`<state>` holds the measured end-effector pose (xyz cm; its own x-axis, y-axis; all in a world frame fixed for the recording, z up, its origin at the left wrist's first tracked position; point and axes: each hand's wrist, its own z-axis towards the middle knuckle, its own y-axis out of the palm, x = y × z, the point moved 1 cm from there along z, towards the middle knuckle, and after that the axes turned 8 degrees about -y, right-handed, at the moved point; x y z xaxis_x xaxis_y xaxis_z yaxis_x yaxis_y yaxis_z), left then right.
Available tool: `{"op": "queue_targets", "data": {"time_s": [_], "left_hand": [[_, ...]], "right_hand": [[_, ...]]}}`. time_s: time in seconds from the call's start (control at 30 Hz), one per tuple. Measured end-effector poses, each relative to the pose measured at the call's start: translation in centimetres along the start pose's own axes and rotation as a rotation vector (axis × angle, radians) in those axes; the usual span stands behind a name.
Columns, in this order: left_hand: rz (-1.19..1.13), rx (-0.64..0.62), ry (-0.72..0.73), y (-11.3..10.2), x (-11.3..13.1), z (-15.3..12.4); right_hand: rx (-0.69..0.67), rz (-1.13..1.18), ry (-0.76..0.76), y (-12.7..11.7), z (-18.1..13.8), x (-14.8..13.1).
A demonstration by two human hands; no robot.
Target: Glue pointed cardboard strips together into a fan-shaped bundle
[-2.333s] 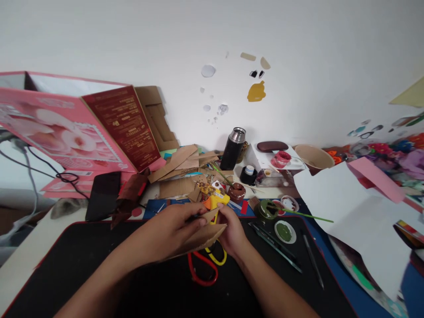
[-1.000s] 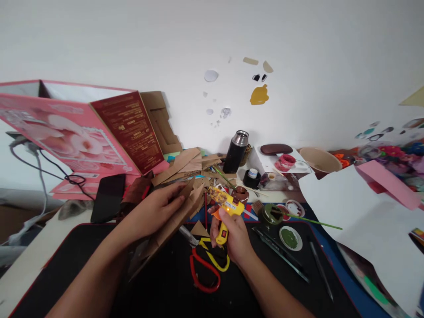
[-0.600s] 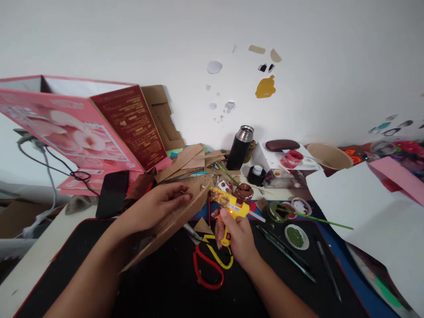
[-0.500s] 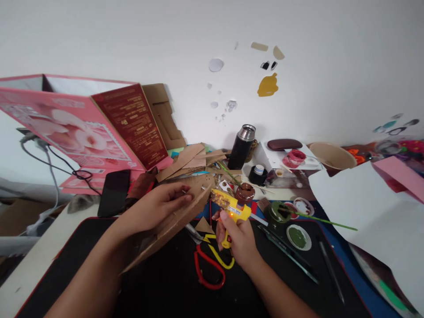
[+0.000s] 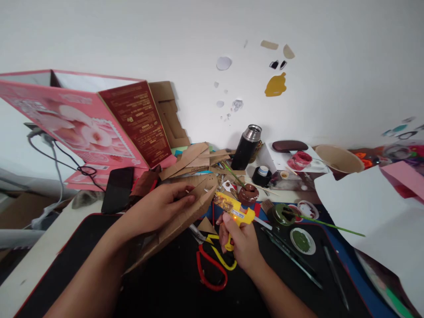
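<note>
Right hand [image 5: 244, 242] grips a glue gun [image 5: 236, 210] (yellow).

Wall [image 5: 149, 35]: dim, even, greyish light
Flask neck [image 5: 253, 131]: small bright glints
Standing cardboard [image 5: 167, 112]: soft shadow rightward
Glue gun [image 5: 236, 211]: orange pinpoint glow
Mat [image 5: 155, 287]: dark, detail faint
Right-edge clutter [image 5: 400, 152]: stretched, blurry

Unreadable gold print [image 5: 141, 121] on pink-and-red box [image 5: 84, 126], illegible label [image 5: 238, 215] on yellow glue gun [image 5: 236, 208]

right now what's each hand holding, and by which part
Right hand: yellow glue gun, by its handle. Left hand: cardboard piece, near its far end.
</note>
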<state>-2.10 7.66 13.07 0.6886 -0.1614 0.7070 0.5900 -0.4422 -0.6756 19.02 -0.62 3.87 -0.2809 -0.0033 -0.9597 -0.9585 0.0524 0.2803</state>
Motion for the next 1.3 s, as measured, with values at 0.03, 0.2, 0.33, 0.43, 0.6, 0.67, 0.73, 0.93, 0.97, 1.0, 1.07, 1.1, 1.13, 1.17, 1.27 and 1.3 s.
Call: {"op": "queue_targets", "data": {"time_s": [0.03, 0.2, 0.33, 0.43, 0.6, 0.67, 0.73, 0.93, 0.97, 1.0, 1.07, 1.1, 1.13, 1.17, 1.27, 1.3], "left_hand": [[-0.001, 0.000, 0.005, 0.00, -0.05, 0.00], [0.011, -0.016, 0.020, 0.10, -0.44, 0.08], [0.024, -0.014, 0.021, 0.14, -0.54, 0.12], [0.025, -0.015, 0.019, 0.11, -0.49, 0.07], [0.036, -0.023, 0.025, 0.16, -0.68, 0.11], [0.039, -0.031, 0.030, 0.20, -0.80, 0.14], [0.037, -0.033, 0.040, 0.22, -0.90, 0.13], [0.041, -0.023, 0.048, 0.25, -0.91, 0.10], [0.041, -0.024, 0.049, 0.27, -0.90, 0.13], [0.041, -0.027, 0.049, 0.29, -0.89, 0.16], [0.044, -0.032, 0.047, 0.32, -0.90, 0.22], [0.047, -0.032, 0.047, 0.33, -0.92, 0.23], [0.051, -0.029, 0.048, 0.33, -0.94, 0.23], [0.052, -0.025, 0.050, 0.32, -0.97, 0.21], [0.045, -0.025, 0.056, 0.30, -1.03, 0.07], [0.045, -0.027, 0.059, 0.30, -1.02, 0.02]], "right_hand": [[-0.001, 0.003, 0.006, 0.02, -0.01, -0.01], [0.012, 0.010, -0.004, 0.04, -0.02, 0.11], [0.017, 0.016, -0.008, 0.03, 0.01, 0.13], [0.020, 0.016, -0.002, 0.02, 0.01, -0.02], [0.013, -0.016, -0.009, 0.00, 0.01, -0.23], [0.010, -0.025, -0.005, -0.02, 0.02, -0.24], [0.009, -0.034, 0.000, -0.05, 0.03, -0.24], [0.019, -0.029, 0.013, -0.05, 0.02, -0.13], [0.017, -0.029, 0.011, -0.05, 0.03, -0.11], [0.015, -0.030, 0.007, -0.05, 0.04, -0.10], [0.015, -0.033, 0.003, -0.06, 0.06, -0.08], [0.017, -0.033, 0.004, -0.07, 0.07, -0.09], [0.019, -0.033, 0.005, -0.08, 0.08, -0.10], [0.023, -0.032, 0.007, -0.08, 0.09, -0.13], [0.026, -0.030, 0.014, -0.09, 0.11, -0.23], [0.026, -0.030, 0.016, -0.09, 0.12, -0.27]]}}
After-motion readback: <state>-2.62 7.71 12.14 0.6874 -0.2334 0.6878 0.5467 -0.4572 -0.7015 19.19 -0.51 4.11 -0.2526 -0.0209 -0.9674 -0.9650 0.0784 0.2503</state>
